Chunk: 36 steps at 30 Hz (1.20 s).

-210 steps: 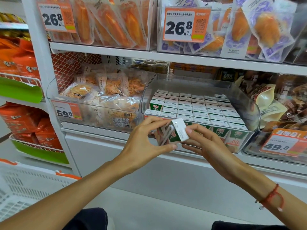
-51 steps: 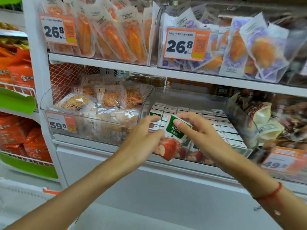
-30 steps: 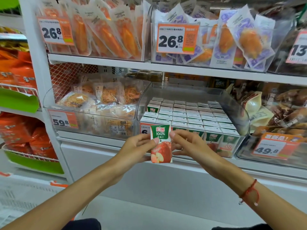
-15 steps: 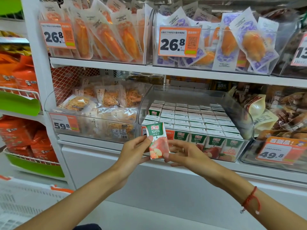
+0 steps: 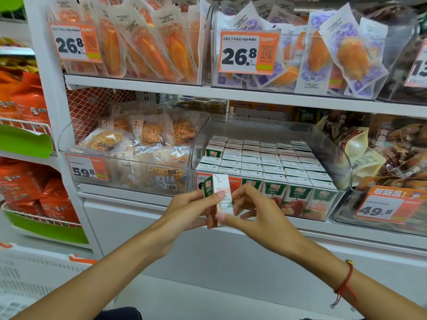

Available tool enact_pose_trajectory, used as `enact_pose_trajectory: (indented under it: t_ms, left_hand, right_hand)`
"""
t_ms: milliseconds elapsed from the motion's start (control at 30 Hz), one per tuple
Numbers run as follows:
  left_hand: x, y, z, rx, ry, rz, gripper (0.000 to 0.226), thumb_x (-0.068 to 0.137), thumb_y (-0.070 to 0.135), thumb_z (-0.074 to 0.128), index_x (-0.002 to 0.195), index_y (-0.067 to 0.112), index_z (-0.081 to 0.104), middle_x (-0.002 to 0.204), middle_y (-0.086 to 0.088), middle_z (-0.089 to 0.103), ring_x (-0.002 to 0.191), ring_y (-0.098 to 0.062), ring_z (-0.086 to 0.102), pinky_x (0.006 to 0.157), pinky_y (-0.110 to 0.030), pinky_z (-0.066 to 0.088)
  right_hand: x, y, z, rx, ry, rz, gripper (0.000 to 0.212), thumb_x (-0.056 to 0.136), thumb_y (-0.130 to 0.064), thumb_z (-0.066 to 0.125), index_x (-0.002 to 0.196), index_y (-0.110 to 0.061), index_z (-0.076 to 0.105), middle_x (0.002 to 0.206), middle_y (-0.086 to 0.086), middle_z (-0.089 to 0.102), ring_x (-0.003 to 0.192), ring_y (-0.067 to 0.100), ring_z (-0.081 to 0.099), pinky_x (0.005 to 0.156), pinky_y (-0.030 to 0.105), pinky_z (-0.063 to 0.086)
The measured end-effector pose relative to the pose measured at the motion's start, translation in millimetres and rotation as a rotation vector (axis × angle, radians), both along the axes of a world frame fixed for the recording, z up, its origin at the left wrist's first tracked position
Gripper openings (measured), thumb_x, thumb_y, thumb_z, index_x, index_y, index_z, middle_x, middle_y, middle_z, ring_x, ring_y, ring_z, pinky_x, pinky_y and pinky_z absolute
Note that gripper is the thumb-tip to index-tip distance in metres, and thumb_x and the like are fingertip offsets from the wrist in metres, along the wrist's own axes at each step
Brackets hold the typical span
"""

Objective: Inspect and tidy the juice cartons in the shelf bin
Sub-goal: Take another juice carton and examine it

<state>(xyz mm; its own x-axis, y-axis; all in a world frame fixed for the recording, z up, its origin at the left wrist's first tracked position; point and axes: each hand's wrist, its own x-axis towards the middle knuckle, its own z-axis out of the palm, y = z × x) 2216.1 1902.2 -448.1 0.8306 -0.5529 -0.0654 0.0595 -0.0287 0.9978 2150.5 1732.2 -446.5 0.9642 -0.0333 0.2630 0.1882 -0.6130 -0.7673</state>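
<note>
held carton (image 5: 220,199): one small juice carton, upright, turned edge-on so the narrow white side faces the camera and the green "100%" face sits to the left; up in the air just in front of the near left corner of the bin, not in its row.
left hand (image 5: 184,210): reaching in from lower left, palm toward the carton, fingertips (image 5: 220,194) pressed on the carton's near face, thumb low behind it. Clamped on the carton.
right hand (image 5: 255,214): coming in from lower right, thumb at the carton's bottom edge, index curled up near its top right. Also closed on the carton, so a two-handed pinch.
wrist: red string bracelet (image 5: 345,282) on the right forearm.
bin (image 5: 332,144): clear plastic shelf bin, middle shelf, directly beyond the hands.
cartons in bin (image 5: 265,161): packed in neat rows, white tops up, green and apple fronts showing through the near wall. The front left spot is hidden behind the held carton and hands.
left neighbour: clear bin of orange snack packs (image 5: 143,137) with a 59.8 price tag (image 5: 86,169).
right neighbour: bagged snacks behind a 49.8 tag (image 5: 384,207).
upper shelf: hanging pouches and two 26.8 tags (image 5: 248,53).
near left: white plastic basket (image 5: 32,273), blurry.
</note>
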Motion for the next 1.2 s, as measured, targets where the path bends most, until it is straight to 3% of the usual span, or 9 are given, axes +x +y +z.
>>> enact_pose_trajectory:
  t_ms: [67,167,300,633,800,867,1000,1067,1200]
  left_hand:
    - [1,3,4,0.010,-0.007,-0.074,0.032,0.089,0.038,0.065,0.120,0.028,0.067,0.105,0.006,0.076,0.098,-0.008,0.071,0.073,-0.014,0.055]
    - [-1,2,7,0.027,-0.016,-0.122,0.030,0.089,0.032,0.066,0.119,0.028,0.066,0.107,0.007,0.075,0.101,-0.008,0.070,0.076,-0.017,0.056]
    - [-5,-2,6,0.048,-0.024,-0.138,0.035,0.089,0.031,0.067,0.123,0.025,0.065,0.109,0.005,0.075,0.103,-0.010,0.069,0.082,-0.025,0.059]
    - [-7,-9,8,-0.136,0.015,0.004,0.035,0.091,0.031,0.064,0.125,0.020,0.064,0.110,0.002,0.074,0.103,-0.010,0.070,0.080,-0.020,0.058]
    - [-9,-13,6,-0.102,-0.090,0.121,0.029,0.090,0.033,0.065,0.118,0.029,0.068,0.103,0.013,0.075,0.100,-0.004,0.069,0.087,-0.025,0.055]
    - [-8,-12,3,-0.081,-0.129,0.167,0.022,0.089,0.029,0.068,0.110,0.029,0.072,0.096,0.014,0.076,0.093,-0.003,0.071,0.080,-0.021,0.056]
    - [-9,-13,-1,-0.077,-0.118,0.166,0.017,0.084,0.031,0.074,0.100,0.029,0.074,0.090,0.012,0.077,0.087,-0.003,0.072,0.070,-0.016,0.057]
    - [-7,-14,-2,-0.079,-0.111,0.190,0.016,0.083,0.030,0.075,0.099,0.027,0.074,0.089,0.011,0.077,0.086,-0.004,0.073,0.071,-0.017,0.058]
    - [-1,-9,1,-0.116,-0.017,0.132,0.018,0.092,0.026,0.065,0.107,0.020,0.072,0.093,0.004,0.078,0.087,-0.008,0.073,0.068,-0.015,0.056]
  right_hand:
    - [2,-4,6,0.155,0.039,0.003,0.048,0.074,-0.061,0.057,0.094,-0.018,0.063,0.086,-0.001,0.070,0.080,0.009,0.066,0.075,0.026,0.055]
    - [5,-10,12,0.311,0.081,-0.036,0.048,0.076,-0.058,0.055,0.091,-0.013,0.065,0.082,0.003,0.071,0.073,0.010,0.068,0.069,0.019,0.055]
    - [7,-15,10,0.317,0.128,-0.052,0.049,0.077,-0.060,0.053,0.092,-0.016,0.065,0.084,0.001,0.073,0.079,0.016,0.070,0.077,0.028,0.058]
    - [0,-15,12,0.363,0.342,0.224,0.039,0.096,-0.037,0.053,0.133,-0.028,0.057,0.126,-0.009,0.066,0.116,0.006,0.061,0.098,0.027,0.051]
    - [4,-14,8,0.379,0.251,0.062,0.042,0.080,-0.045,0.068,0.119,-0.030,0.063,0.105,-0.006,0.073,0.096,0.002,0.068,0.083,0.017,0.054]
    - [4,-13,5,0.285,0.206,-0.039,0.044,0.075,-0.044,0.075,0.114,-0.028,0.063,0.097,-0.005,0.072,0.086,0.004,0.069,0.074,0.015,0.054]
    - [4,-10,-2,0.082,0.087,-0.144,0.054,0.069,-0.048,0.081,0.112,-0.024,0.060,0.091,-0.005,0.069,0.084,0.014,0.065,0.076,0.028,0.057]
    - [4,-8,-2,0.040,0.076,-0.136,0.060,0.065,-0.056,0.078,0.113,-0.026,0.059,0.091,-0.007,0.067,0.083,0.011,0.063,0.074,0.024,0.056]
    - [5,-10,4,0.169,0.097,-0.069,0.055,0.066,-0.058,0.068,0.110,-0.025,0.061,0.094,-0.005,0.067,0.086,0.011,0.063,0.079,0.023,0.053]
